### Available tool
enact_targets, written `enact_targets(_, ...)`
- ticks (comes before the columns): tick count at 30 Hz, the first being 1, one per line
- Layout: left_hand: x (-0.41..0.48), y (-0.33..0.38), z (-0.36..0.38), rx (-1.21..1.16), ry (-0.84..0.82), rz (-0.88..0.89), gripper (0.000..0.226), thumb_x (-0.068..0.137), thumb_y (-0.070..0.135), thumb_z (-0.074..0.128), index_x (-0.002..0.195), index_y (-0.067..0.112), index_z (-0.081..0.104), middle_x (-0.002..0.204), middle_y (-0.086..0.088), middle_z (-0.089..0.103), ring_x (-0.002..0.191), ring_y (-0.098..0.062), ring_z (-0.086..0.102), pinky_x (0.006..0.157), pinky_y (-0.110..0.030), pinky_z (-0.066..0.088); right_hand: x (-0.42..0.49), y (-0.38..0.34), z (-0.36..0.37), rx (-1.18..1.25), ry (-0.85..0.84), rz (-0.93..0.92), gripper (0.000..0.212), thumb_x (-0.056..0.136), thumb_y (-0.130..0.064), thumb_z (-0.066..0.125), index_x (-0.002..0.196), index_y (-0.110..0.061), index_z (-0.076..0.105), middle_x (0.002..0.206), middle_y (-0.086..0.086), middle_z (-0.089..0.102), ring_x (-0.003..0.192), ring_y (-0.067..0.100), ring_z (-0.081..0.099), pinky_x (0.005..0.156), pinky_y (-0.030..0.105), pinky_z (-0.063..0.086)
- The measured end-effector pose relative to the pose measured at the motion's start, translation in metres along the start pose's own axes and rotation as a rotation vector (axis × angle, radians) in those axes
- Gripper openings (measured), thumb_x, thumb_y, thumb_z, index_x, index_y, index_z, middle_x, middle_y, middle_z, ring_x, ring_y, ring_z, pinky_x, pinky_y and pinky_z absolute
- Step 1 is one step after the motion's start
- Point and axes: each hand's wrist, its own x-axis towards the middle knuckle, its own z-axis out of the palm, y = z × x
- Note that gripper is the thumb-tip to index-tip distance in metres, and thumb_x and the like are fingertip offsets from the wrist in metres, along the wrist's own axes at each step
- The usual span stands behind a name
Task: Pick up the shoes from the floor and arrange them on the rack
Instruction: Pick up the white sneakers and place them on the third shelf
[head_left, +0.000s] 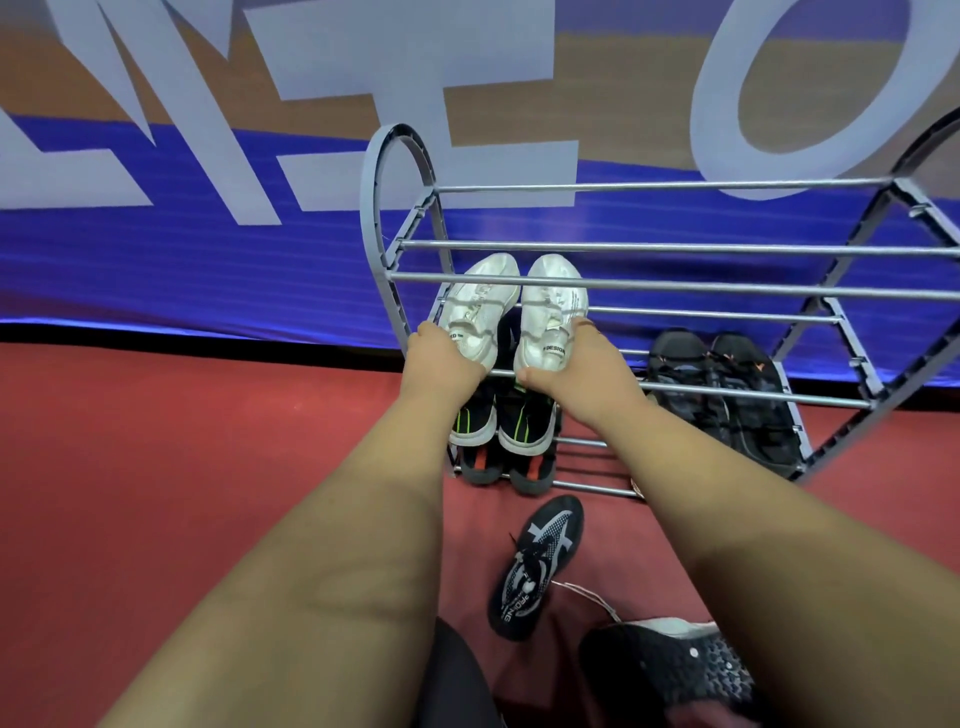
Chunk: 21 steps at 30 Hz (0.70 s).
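So, both hands are on a pair of white shoes at the left end of the rack (675, 248). The left hand (441, 361) grips the heel of the left white shoe (480, 306), with its fingers curled over the near-left edge so the heel is hidden under the hand. The right hand (584, 364) has the right white shoe (553, 306) the same way. Its thumb (524, 375) is tucked under the near end of the heel and the other fingers wrap up the right side. From this angle I can't tell how far either set of fingers reaches round underneath.

The two white shoes lie just beside each other, toes far and heels near. They sit on the rails of an upper tier, with the top rails crossing in front of them. The toes stick out well past the fingers and only the heel ends are covered.

One tier down, right under the hands, is a green-striped pair (522, 428), heels near. Another pair sits below that, mostly hidden. Over to the right in the rack there's a dark pair (727, 384), well apart from the white ones.

On the red floor (182, 441) near the rack, a black-and-white shoe (535, 566) lies between the forearms. A black shoe (670, 670) lies nearer and to its right, sole up. Behind the rack there's a blue banner (208, 260) with big pale letters.
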Motion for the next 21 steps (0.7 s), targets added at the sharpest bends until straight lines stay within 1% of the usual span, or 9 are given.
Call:
enact_targets(1,0.000,-0.002,-0.002,0.012,-0.009,0.011,0.065,0.079,0.022,0.084,0.129,0.002,0.048,0.127,-0.016,0.060,0.101,-0.030,0.062,0.062,-0.028,0.046,-0.001,-0.001,0.000,0.011,-0.010,-0.006,0.084,0.060,-0.060,0.087,0.129,-0.022,0.057,0.121,-0.001,0.070,0.110,0.020,0.068,0.097,0.041,0.057)
enact_targets(2,0.000,-0.004,-0.003,0.020,-0.011,0.024,0.062,0.080,0.020,0.082,0.128,0.003,0.048,0.124,-0.015,0.062,0.098,-0.029,0.062,0.059,-0.027,0.043,-0.001,-0.002,0.000,0.019,-0.013,-0.013,0.085,0.059,-0.061,0.087,0.129,-0.024,0.056,0.121,-0.002,0.070,0.111,0.019,0.068,0.097,0.041,0.057)
enact_targets(6,-0.003,-0.009,-0.007,0.042,0.024,0.045,0.056,0.084,0.020,0.084,0.125,0.003,0.051,0.114,-0.012,0.062,0.095,-0.028,0.060,0.068,-0.031,0.043,0.001,0.002,0.005,0.051,-0.031,-0.032,0.092,0.057,-0.067,0.085,0.134,-0.027,0.053,0.124,-0.005,0.070,0.114,0.019,0.068,0.100,0.041,0.056)
enact_targets(10,-0.005,-0.006,-0.012,0.038,0.006,-0.015,0.058,0.086,0.023,0.085,0.127,0.002,0.050,0.119,-0.015,0.064,0.098,-0.032,0.063,0.070,-0.033,0.044,-0.016,-0.012,-0.011,0.016,-0.095,-0.005,0.084,0.079,-0.053,0.085,0.146,-0.019,0.046,0.128,-0.003,0.066,0.115,0.022,0.064,0.090,0.033,0.046)
enact_targets(12,-0.003,-0.006,-0.014,0.040,-0.018,-0.071,0.045,0.089,0.015,0.076,0.125,0.000,0.053,0.120,-0.017,0.066,0.095,-0.033,0.064,0.062,-0.031,0.043,-0.019,-0.008,-0.019,-0.037,-0.125,0.016,0.090,0.086,-0.050,0.080,0.158,-0.018,0.037,0.140,0.002,0.063,0.125,0.028,0.061,0.090,0.033,0.042)
enact_targets(14,-0.006,-0.008,-0.018,0.087,-0.054,-0.086,0.036,0.089,0.009,0.065,0.123,-0.001,0.060,0.118,-0.019,0.070,0.100,-0.036,0.069,0.053,-0.030,0.040,-0.025,-0.008,-0.028,-0.063,-0.162,0.022,0.090,0.088,-0.048,0.079,0.162,-0.021,0.034,0.146,0.001,0.061,0.131,0.029,0.058,0.091,0.033,0.041)
enact_targets(15,-0.008,-0.009,-0.020,0.139,-0.096,-0.081,0.034,0.089,0.009,0.063,0.121,-0.002,0.063,0.118,-0.019,0.071,0.102,-0.036,0.070,0.054,-0.029,0.042,-0.029,-0.008,-0.031,-0.069,-0.174,0.016,0.088,0.088,-0.048,0.079,0.161,-0.023,0.036,0.147,0.001,0.060,0.131,0.028,0.058,0.091,0.032,0.040)
enact_targets(18,-0.022,-0.008,-0.023,0.306,-0.233,-0.056,0.031,0.092,0.015,0.065,0.118,-0.001,0.069,0.121,-0.019,0.072,0.105,-0.035,0.071,0.073,-0.034,0.057,-0.039,-0.008,-0.037,-0.124,-0.155,0.017,0.078,0.091,-0.041,0.075,0.157,-0.019,0.041,0.147,0.004,0.062,0.130,0.030,0.059,0.092,0.033,0.042)
enact_targets(21,-0.041,-0.004,-0.022,0.345,-0.384,-0.085,0.033,0.096,0.018,0.065,0.123,-0.001,0.068,0.120,-0.019,0.071,0.100,-0.035,0.071,0.089,-0.039,0.059,-0.053,0.000,-0.040,-0.196,-0.081,0.020,0.065,0.093,-0.031,0.067,0.152,-0.013,0.045,0.141,0.009,0.064,0.128,0.033,0.059,0.100,0.043,0.049)
